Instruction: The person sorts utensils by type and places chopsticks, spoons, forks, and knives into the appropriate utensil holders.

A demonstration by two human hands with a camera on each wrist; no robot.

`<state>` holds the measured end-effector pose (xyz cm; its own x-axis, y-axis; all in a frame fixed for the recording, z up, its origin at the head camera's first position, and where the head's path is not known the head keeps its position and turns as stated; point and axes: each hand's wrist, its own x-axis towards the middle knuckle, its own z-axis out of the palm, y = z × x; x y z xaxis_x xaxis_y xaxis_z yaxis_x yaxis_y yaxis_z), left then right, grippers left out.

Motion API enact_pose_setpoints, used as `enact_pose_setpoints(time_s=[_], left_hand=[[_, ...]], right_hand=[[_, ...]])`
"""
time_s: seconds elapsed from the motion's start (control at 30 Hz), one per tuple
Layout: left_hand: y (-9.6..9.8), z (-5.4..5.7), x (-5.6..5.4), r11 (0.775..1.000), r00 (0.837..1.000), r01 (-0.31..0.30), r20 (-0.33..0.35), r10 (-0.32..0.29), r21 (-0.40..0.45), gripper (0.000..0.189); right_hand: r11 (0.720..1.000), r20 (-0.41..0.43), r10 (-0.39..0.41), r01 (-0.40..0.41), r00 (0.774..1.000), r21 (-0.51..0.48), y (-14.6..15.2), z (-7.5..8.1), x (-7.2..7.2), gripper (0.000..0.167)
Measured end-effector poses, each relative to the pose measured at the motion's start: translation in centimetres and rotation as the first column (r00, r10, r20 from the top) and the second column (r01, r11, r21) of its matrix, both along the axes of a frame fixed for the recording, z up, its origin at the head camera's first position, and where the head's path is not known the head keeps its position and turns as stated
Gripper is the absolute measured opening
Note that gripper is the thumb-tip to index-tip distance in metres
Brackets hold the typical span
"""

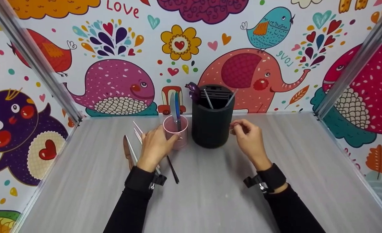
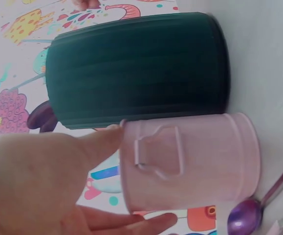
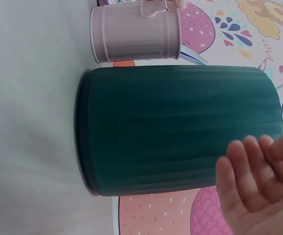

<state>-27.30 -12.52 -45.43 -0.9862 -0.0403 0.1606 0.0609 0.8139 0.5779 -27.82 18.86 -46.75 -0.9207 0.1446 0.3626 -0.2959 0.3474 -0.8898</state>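
My left hand [image 1: 154,145] grips a small pink cup [image 1: 180,142] near its rim. In the left wrist view the thumb lies on the near side of the rim, and the fingers reach along the far side. A knife with a blue part [image 1: 177,105] stands upright in the cup. Just right of it is a tall dark green utensil holder [image 1: 212,129], which contains a purple utensil [image 1: 193,90] and two thin metallic handles [image 1: 208,98]. Beside the holder's right side hovers my right hand [image 1: 251,140], its fingers loosely curled and holding nothing.
Left of the cup, several utensils lie on the grey table [image 1: 203,200], partly under my left hand: a brown knife-shaped piece [image 1: 127,150], pale thin sticks [image 1: 137,129] and a dark slim handle [image 1: 173,170]. A purple spoon [image 2: 245,216] lies near the cup's base. A cartoon-patterned wall stands behind.
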Motion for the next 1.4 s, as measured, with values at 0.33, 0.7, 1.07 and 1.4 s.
enact_pose_setpoints(time_s=[0.33, 0.7, 1.07, 1.4], left_hand=[[-0.3, 1.5, 0.8, 1.000, 0.999, 0.007, 0.032, -0.006, -0.011, 0.058], [-1.1, 2.6, 1.8, 1.000, 0.997, -0.011, 0.073, 0.011, 0.013, 0.030], [0.0, -2.0, 1.4, 0.978, 0.992, 0.034, 0.126, -0.008, -0.207, 0.026], [0.3, -5.1, 1.2, 0.959, 0.996, -0.032, 0.069, 0.054, -0.282, 0.019]], right_hand=[[0.993, 0.023, -0.095, 0.094, 0.995, 0.070, 0.4, -0.2, -0.6, 0.014], [0.994, 0.096, -0.067, 0.058, 0.993, 0.095, 0.4, -0.2, -1.0, 0.020], [0.999, 0.154, -0.046, 0.046, 0.987, 0.003, 0.8, -1.0, -1.4, 0.045], [0.997, 0.206, 0.070, -0.075, 0.976, 0.019, 0.1, -2.4, -1.6, 0.071]])
